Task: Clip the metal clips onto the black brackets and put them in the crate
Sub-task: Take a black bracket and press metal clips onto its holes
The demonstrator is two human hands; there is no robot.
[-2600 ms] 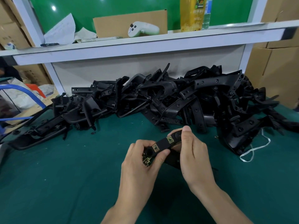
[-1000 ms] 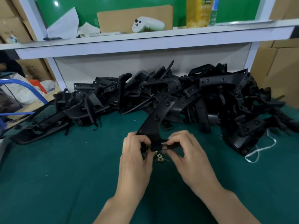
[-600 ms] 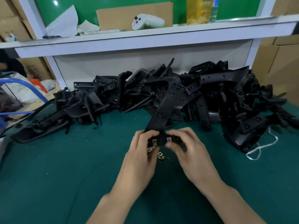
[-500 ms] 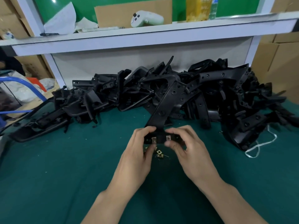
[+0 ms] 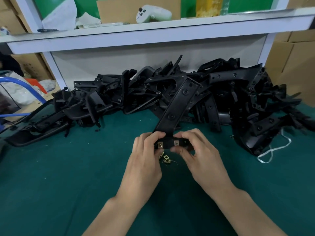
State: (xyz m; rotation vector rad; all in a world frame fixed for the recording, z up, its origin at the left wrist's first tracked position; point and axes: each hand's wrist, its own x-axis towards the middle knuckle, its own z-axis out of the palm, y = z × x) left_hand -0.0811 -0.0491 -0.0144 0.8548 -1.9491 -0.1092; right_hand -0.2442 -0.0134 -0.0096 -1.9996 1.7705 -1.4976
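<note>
Both my hands hold one black bracket (image 5: 177,106) above the green table, its long arm pointing up and away towards the pile. My left hand (image 5: 144,160) pinches the left end of its short crossbar, my right hand (image 5: 199,155) the right end. Two brass metal clips (image 5: 176,143) sit clipped on the crossbar between my thumbs. A few loose metal clips (image 5: 166,158) lie on the mat just under my left fingers. No crate is in view.
A big heap of black brackets (image 5: 221,99) stretches across the back of the green mat (image 5: 68,184). A white string (image 5: 272,150) lies at its right foot. A white shelf (image 5: 153,29) above carries a white controller (image 5: 153,13), cardboard and bottles. Cardboard boxes (image 5: 293,65) stand at right.
The bracket has been turned from lying across my hands to standing with its long arm up. My hands rose slightly and moved to the crossbar's two ends; the loose clips now lie uncovered.
</note>
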